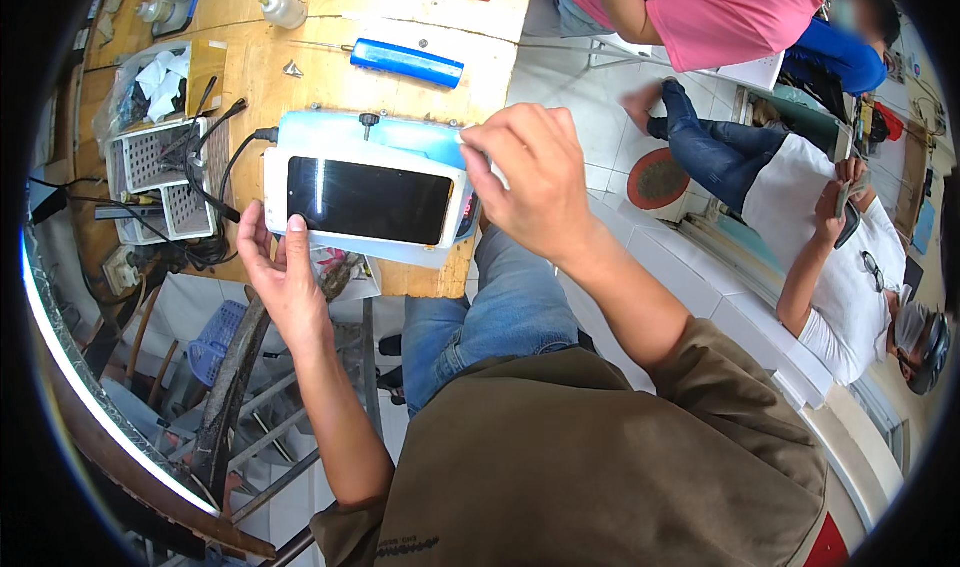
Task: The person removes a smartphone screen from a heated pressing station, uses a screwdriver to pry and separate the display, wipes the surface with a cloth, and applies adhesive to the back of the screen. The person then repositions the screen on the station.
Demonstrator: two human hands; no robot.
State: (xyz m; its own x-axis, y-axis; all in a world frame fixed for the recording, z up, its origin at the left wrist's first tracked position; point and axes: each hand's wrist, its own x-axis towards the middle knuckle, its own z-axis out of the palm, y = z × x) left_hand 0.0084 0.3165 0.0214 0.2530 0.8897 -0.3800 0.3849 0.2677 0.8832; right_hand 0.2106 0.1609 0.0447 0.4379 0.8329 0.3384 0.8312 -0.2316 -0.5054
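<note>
A phone with a black screen (370, 201) lies on a white plate (277, 192) atop a pale-blue bench device (320, 127) with a black knob. My left hand (285, 277) is at the plate's lower left corner. Its thumb presses on the phone's edge while the fingers curl against the plate's left side. Over the device's upper right corner, my right hand (535, 172) pinches, thumb against forefinger. A small white bit shows at those fingertips, too small to name.
Beyond the device lie a blue-handled tool (407, 63) and a small bottle (284, 10). White baskets (165, 157) with black cables stand at the left. One person in pink (710, 12) sits at the upper right; another in a white shirt (785, 192) is farther right.
</note>
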